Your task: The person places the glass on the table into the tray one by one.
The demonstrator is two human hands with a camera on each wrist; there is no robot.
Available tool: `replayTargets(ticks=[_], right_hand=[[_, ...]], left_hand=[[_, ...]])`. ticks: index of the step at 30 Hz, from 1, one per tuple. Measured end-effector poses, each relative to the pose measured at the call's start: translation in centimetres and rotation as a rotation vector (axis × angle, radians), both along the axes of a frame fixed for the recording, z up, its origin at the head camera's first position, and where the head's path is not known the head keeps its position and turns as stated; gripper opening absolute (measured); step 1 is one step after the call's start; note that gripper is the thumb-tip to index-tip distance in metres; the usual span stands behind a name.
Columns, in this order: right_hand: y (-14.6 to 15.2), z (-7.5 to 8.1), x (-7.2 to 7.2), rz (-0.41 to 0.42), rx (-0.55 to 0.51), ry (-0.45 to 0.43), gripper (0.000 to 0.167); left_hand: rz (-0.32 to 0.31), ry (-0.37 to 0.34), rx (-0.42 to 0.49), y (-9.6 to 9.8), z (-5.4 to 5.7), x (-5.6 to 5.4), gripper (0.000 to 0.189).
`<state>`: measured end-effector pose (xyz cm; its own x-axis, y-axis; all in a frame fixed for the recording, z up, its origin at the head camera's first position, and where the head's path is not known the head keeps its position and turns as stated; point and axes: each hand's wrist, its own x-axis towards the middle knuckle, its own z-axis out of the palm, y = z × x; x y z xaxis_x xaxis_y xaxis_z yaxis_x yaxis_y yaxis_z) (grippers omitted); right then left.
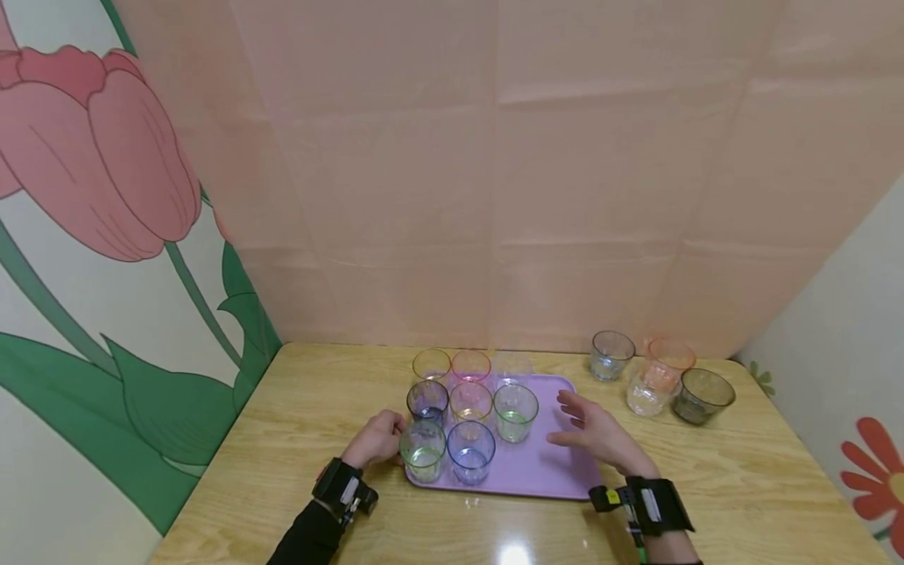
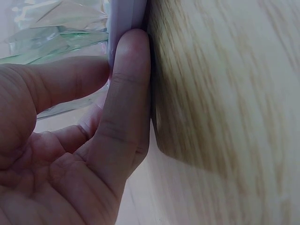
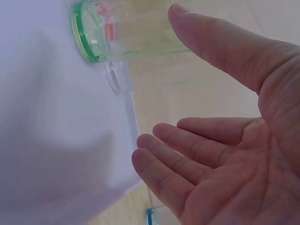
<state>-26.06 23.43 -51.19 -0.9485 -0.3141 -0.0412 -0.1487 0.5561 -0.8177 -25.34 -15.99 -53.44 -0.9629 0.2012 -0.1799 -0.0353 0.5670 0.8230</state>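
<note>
A lilac tray (image 1: 537, 471) lies on the wooden table, with several tinted clear glasses in rows on its left part. My left hand (image 1: 376, 439) pinches the tray's left edge; the left wrist view shows the thumb on the inner side of the rim (image 2: 125, 18) and a finger against its outside. Right beside that hand stands a green-tinted glass (image 1: 422, 451), next to a blue one (image 1: 471, 453). Over the tray's right part hovers my right hand (image 1: 596, 430), fingers spread and holding nothing. Nearest to it is another green glass (image 1: 515, 413), whose base (image 3: 86, 33) shows in the right wrist view.
At the table's back right are a grey-blue glass (image 1: 611, 357), an orange-pink glass (image 1: 671, 357), a clear glass (image 1: 646, 392) and a smoky brown glass (image 1: 702, 396). A covered wall (image 1: 487, 196) stands behind the table, with a flower-painted wall (image 1: 92, 196) on the left.
</note>
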Motion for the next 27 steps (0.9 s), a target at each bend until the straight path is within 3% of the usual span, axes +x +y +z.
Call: replayTargets(ticks=[4,19,23,27], right_hand=[[0.6,0.1,0.1,-0.020,0.008,0.000,0.088],[4.2,0.4,0.0,-0.224,-0.031,0.016,0.080],[5.0,0.3,-0.1,-0.326,-0.059,0.094,0.077],[5.6,0.4,-0.1,-0.498,-0.063,0.220,0.068]], left_hand=[[-0.010,0.019,0.000,0.0,0.1,0.1,0.023],[0.002,-0.004,0.011,0.0,0.1,0.0,0.020],[-0.003,-0.003,0.004,0.0,0.1,0.1,0.021],[-0.004,-0.004,-0.011,0.1,0.1,0.1,0.022]])
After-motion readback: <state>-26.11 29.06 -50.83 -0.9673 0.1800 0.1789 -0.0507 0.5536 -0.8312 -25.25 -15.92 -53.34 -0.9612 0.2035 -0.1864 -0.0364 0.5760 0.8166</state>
